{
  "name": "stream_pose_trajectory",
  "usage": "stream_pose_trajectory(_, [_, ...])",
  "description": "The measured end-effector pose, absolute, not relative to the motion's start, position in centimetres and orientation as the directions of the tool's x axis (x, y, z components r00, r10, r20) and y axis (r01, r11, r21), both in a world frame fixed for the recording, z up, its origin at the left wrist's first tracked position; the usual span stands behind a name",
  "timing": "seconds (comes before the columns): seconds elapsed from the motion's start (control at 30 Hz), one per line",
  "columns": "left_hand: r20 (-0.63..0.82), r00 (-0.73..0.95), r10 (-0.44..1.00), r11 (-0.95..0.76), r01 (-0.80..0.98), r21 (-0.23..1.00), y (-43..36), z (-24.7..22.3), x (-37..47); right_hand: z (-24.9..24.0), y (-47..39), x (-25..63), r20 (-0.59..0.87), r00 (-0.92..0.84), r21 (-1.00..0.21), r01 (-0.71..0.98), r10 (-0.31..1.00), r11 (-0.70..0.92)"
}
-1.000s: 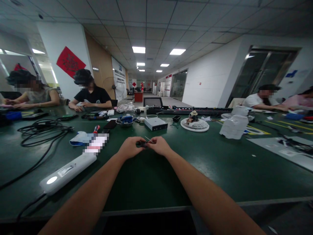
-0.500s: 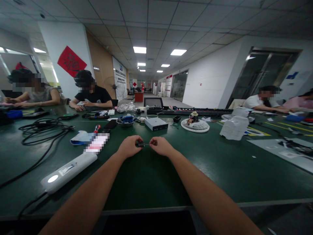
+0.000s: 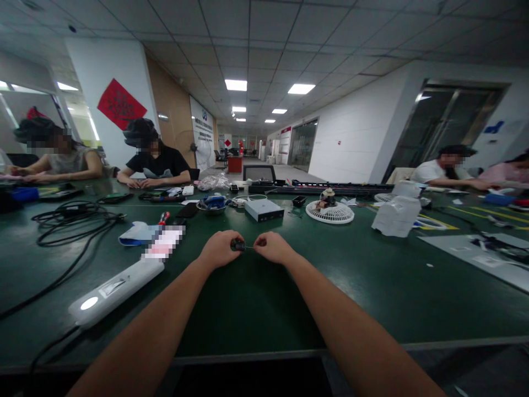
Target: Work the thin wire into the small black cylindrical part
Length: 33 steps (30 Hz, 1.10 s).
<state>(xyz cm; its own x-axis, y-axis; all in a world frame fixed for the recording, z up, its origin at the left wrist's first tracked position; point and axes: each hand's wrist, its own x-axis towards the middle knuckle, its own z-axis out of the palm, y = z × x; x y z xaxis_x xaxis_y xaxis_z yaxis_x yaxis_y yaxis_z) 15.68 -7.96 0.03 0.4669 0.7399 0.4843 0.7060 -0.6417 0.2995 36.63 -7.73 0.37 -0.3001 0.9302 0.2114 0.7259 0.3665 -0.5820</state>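
Note:
Between the thumb and fingers of my left hand [image 3: 219, 249] is a small dark part [image 3: 238, 245], too small to name. My right hand [image 3: 273, 247] is closed in a pinch on a thin, light-coloured shaft or wire [image 3: 249, 247] that reaches to the dark part. Both hands are close together just above the green table [image 3: 256, 309]. Beyond them lies a grey box-shaped disc drive [image 3: 264, 210]. A white fan grille [image 3: 329, 214] with a motor on it sits farther right.
To the left are a white power strip [image 3: 118, 292], coiled black cable [image 3: 74, 218], a blue-and-white cloth [image 3: 138, 234] and a red-handled screwdriver [image 3: 164, 217]. A white plastic housing [image 3: 395, 215] stands right, near a grey panel [image 3: 483, 259]. Other people sit across the table.
The dark part and both hands have shifted very slightly to the right, the dark part turning a little. The grip of each hand looks the same.

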Motion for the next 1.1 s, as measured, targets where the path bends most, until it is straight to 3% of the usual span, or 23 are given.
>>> stream_pose_trajectory(0.37, [0.510, 0.465, 0.723, -0.651, 0.706, 0.280, -7.85, 0.07, 15.51, 0.29, -7.79, 36.21, 0.133, -0.287, -0.635, 0.711, 0.949, 0.304])
stream_pose_trajectory(0.5, [0.528, 0.431, 0.732, -0.643, 0.694, 0.325, -7.92, 0.20, 15.63, 0.41, -7.73, 36.29, 0.115, -0.289, -0.668, 0.686, 0.950, 0.289])
stream_pose_trajectory(0.73, [0.522, 0.479, 0.706, -0.664, 0.703, 0.253, -8.11, 0.29, 15.80, 0.63, -7.94, 36.47, 0.123, -0.252, -0.645, 0.715, 0.960, 0.271])
stream_pose_trajectory(0.9, [0.535, 0.433, 0.726, -0.649, 0.688, 0.324, -7.92, 0.19, 15.71, 0.80, -7.81, 36.48, 0.117, -0.210, -0.658, 0.715, 0.971, 0.234])
stream_pose_trajectory(1.1, [0.526, 0.458, 0.717, -0.657, 0.697, 0.287, -8.01, 0.37, 15.70, 0.73, -7.76, 36.42, 0.056, -0.232, -0.649, 0.731, 0.971, 0.212])
